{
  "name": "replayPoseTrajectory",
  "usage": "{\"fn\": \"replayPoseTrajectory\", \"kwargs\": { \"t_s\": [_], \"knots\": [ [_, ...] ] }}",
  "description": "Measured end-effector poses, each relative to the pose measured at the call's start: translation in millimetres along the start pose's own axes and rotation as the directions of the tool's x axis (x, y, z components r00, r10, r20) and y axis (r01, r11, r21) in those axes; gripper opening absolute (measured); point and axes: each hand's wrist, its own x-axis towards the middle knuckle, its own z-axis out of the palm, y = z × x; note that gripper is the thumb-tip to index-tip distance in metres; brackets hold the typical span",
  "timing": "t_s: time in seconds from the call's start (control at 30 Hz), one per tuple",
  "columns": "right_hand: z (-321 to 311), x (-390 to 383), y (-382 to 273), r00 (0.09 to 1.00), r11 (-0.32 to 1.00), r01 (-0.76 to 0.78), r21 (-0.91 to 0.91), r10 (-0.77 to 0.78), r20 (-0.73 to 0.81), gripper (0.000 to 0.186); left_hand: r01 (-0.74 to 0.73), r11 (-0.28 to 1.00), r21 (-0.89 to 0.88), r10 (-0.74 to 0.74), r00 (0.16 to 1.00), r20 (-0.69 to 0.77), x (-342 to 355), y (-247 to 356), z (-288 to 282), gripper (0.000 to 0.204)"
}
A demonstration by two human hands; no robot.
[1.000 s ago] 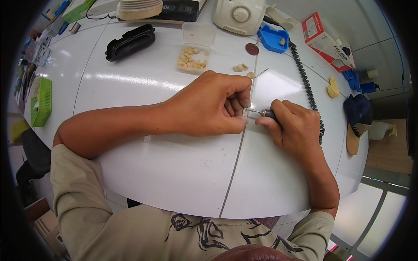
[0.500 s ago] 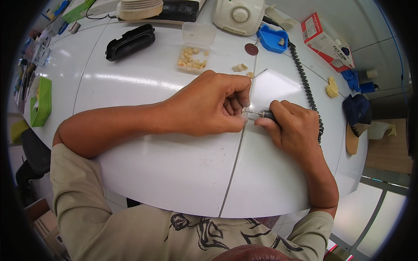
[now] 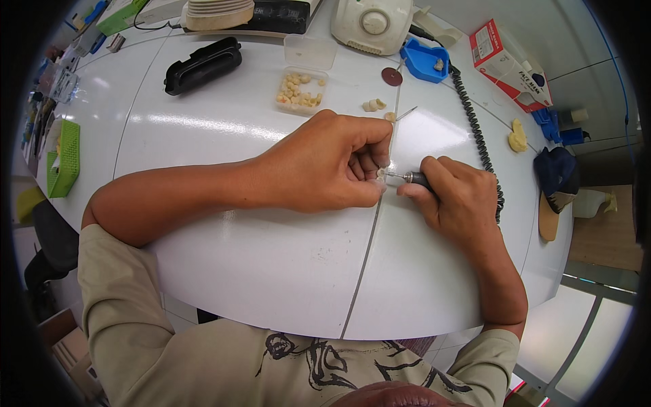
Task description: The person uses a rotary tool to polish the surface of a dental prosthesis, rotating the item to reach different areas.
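Between its thumb and fingertips, my left hand (image 3: 332, 163) pinches a small whitish dental crown (image 3: 381, 174), mostly hidden by the fingers. My right hand (image 3: 464, 193) is closed round a dark rotary handpiece (image 3: 420, 179), whose thin metal bit points left and meets the crown. Beyond my left hand lie some cream tooth-like pieces (image 3: 373, 105), a smaller one (image 3: 390, 117) and a thin pointed bit (image 3: 407, 113). A clear box (image 3: 305, 109) with its lid raised holds several similar cream pieces. Farther back is a brown disc (image 3: 391, 76) on a shank.
A coiled black cord (image 3: 475, 122) runs along the right of my right hand. Behind stand a cream control unit (image 3: 371, 24), a blue tray (image 3: 420, 70) and a black case (image 3: 203, 66). To the right are a mask box (image 3: 508, 66) and a yellowish lump (image 3: 517, 136); a green basket (image 3: 64, 169) sits left.
The crown is turned slightly in my left fingertips, and the bit's tip has shifted a little against it. Both arms stay nearly where they were.
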Motion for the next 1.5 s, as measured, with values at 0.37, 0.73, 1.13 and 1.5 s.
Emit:
{"fn": "replayPoseTrajectory", "kwargs": {
  "t_s": [0.37,0.73,1.13,1.5],
  "knots": [
    [-0.6,0.2,0.9,1.000,1.000,-0.005,0.007,0.005,0.016,0.047,0.003,1.000,-0.012,-0.003,1.000,0.001,0.3,-0.5,0.6,0.022],
    [-0.1,0.0,1.1,1.000,1.000,-0.003,0.001,0.003,0.002,0.047,-0.020,1.000,0.012,0.020,1.000,-0.008,0.2,0.8,-0.1,0.023],
    [0.9,0.0,2.1,1.000,1.000,0.005,0.002,-0.005,0.000,0.048,-0.035,0.999,0.020,0.035,0.999,-0.012,0.9,-1.2,0.5,0.023],
    [3.7,-1.0,1.9,1.000,0.999,-0.017,0.029,0.017,-0.007,0.050,-0.029,0.999,0.025,0.030,0.999,-0.011,0.7,-2.2,1.5,0.024]
  ]
}}
